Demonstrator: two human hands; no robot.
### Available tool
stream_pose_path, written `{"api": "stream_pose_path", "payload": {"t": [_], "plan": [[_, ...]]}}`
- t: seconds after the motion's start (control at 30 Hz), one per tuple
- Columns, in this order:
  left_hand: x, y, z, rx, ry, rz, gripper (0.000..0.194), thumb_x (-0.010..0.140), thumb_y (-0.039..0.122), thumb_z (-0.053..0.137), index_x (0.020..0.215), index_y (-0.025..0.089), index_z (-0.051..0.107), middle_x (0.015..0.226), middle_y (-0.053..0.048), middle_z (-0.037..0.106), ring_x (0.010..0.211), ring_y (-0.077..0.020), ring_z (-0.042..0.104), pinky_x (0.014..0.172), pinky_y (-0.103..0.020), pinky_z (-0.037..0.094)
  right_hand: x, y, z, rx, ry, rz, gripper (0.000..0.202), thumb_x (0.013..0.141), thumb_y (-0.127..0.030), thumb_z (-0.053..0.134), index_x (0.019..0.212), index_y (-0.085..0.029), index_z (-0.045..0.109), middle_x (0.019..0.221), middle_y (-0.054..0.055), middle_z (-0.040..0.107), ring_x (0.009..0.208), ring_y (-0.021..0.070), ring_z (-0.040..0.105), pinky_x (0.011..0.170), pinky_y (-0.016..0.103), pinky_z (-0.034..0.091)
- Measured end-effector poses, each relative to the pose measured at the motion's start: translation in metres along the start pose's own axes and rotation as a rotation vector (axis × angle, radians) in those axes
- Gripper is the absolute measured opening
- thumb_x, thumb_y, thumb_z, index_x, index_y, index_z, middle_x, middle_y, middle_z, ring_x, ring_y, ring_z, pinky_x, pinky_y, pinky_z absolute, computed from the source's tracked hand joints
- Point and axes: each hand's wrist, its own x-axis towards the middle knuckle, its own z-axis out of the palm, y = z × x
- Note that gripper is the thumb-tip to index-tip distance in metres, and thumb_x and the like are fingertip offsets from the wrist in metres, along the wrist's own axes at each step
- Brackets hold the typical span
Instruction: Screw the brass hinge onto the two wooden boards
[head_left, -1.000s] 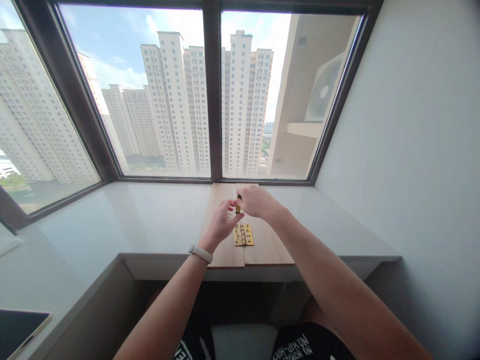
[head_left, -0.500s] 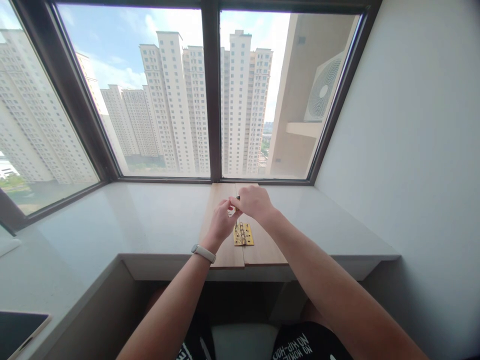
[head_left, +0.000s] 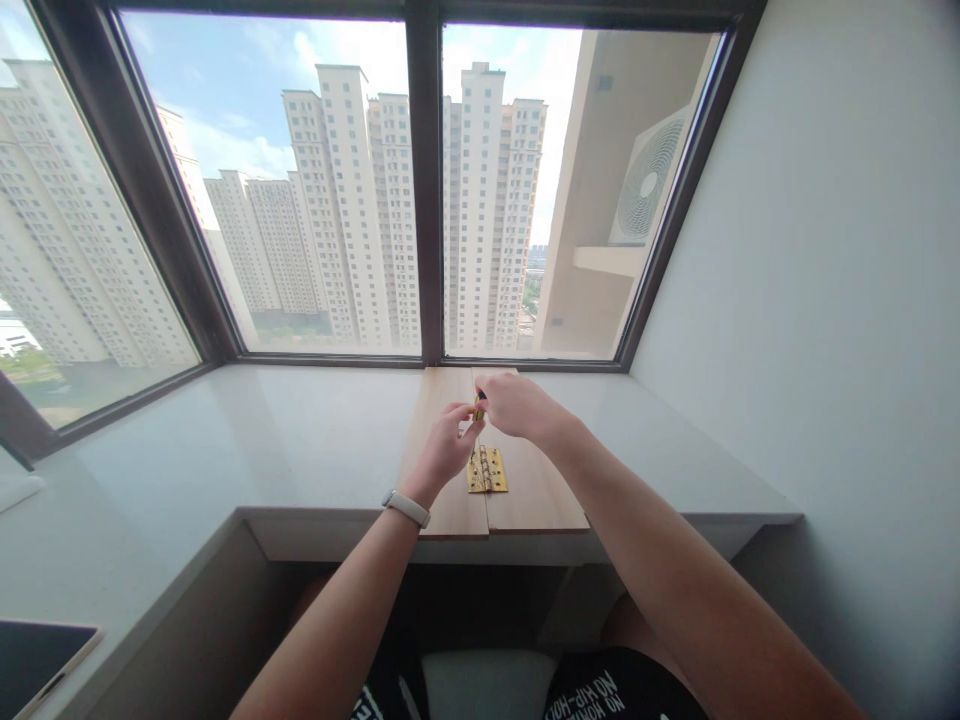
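Note:
A screwdriver (head_left: 478,407) with a yellow and black handle stands roughly upright between my hands, its thin shaft pointing down at the left leaf of a brass hinge (head_left: 495,470). My right hand (head_left: 514,405) is closed round the top of the handle from the right. Lower down, the fingers of my left hand (head_left: 448,442) pinch the screwdriver from the left. The hinge lies opened flat across the seam of two light wooden boards (head_left: 536,500). The screwdriver's tip is too small to make out clearly.
Both boards rest on a white windowsill counter (head_left: 322,430), their near ends at its front edge. Dark-framed windows (head_left: 431,200) rise behind, and a white wall (head_left: 810,300) stands at the right. A dark-screened device (head_left: 45,655) lies at the lower left.
My right hand has turned a little and shifted slightly right, so more of the yellow handle shows. My left hand stays nearly in place, and the hinge and boards have not moved.

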Motion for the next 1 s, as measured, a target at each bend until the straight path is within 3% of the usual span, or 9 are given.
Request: {"api": "stream_pose_path", "payload": {"t": [0.17,0.43,0.67,0.8,0.93,1.0], "plan": [[-0.004,0.0,0.001,0.054,0.064,0.003,0.026,0.085,0.03,0.069,0.108,0.022,0.062,0.107,-0.006,0.064,0.092,-0.0203,0.064,0.082,-0.037,0.053,-0.001,-0.005,-0.004,-0.038,-0.001,0.042,0.025,0.095,-0.037,0.05,0.094,-0.018,0.066,0.095,0.012,0.071,0.084,0.023,0.066,0.065,0.028,0.041],[-0.004,0.004,0.0,0.072,0.092,0.012,0.024,0.085,0.03,0.068,0.105,0.022,0.06,0.105,-0.006,0.065,0.089,-0.0195,0.063,0.079,-0.036,0.052,0.001,-0.01,-0.004,-0.07,-0.008,0.103,0.045,0.099,-0.049,0.037,0.091,-0.018,0.07,0.092,0.012,0.072,0.09,0.0242,0.066,0.075,0.031,0.044],[-0.002,0.007,-0.001,0.12,0.133,0.005,0.015,0.086,0.033,0.067,0.09,0.02,0.061,0.094,-0.005,0.063,0.082,-0.0181,0.063,0.074,-0.033,0.052,0.003,-0.02,0.005,-0.073,0.061,0.217,0.043,0.098,-0.045,0.041,0.089,-0.017,0.072,0.088,0.014,0.071,0.088,0.0252,0.067,0.075,0.031,0.044],[-0.001,0.011,-0.004,0.118,0.117,0.029,0.013,0.088,0.033,0.065,0.093,0.021,0.064,0.094,-0.005,0.063,0.082,-0.0183,0.064,0.076,-0.033,0.052,0.001,-0.023,0.004,-0.063,0.076,0.26,0.043,0.098,-0.046,0.041,0.093,-0.016,0.073,0.09,0.014,0.071,0.09,0.0262,0.067,0.077,0.033,0.045],[0.0,0.012,-0.005,0.102,0.093,0.025,0.012,0.09,0.028,0.063,0.099,0.022,0.066,0.099,-0.006,0.064,0.087,-0.0189,0.064,0.079,-0.034,0.052,-0.002,-0.019,-0.001,-0.021,0.047,0.214,0.039,0.096,-0.051,0.047,0.102,-0.018,0.068,0.093,0.012,0.071,0.092,0.026,0.066,0.075,0.031,0.044],[0.0,0.01,-0.005,0.089,0.075,0.017,0.01,0.09,0.026,0.062,0.098,0.021,0.066,0.101,-0.006,0.064,0.091,-0.0197,0.064,0.081,-0.035,0.052,-0.003,-0.016,-0.004,0.024,0.014,0.14,0.031,0.095,-0.045,0.052,0.112,-0.021,0.063,0.099,0.01,0.071,0.093,0.0241,0.065,0.074,0.029,0.042]]}}
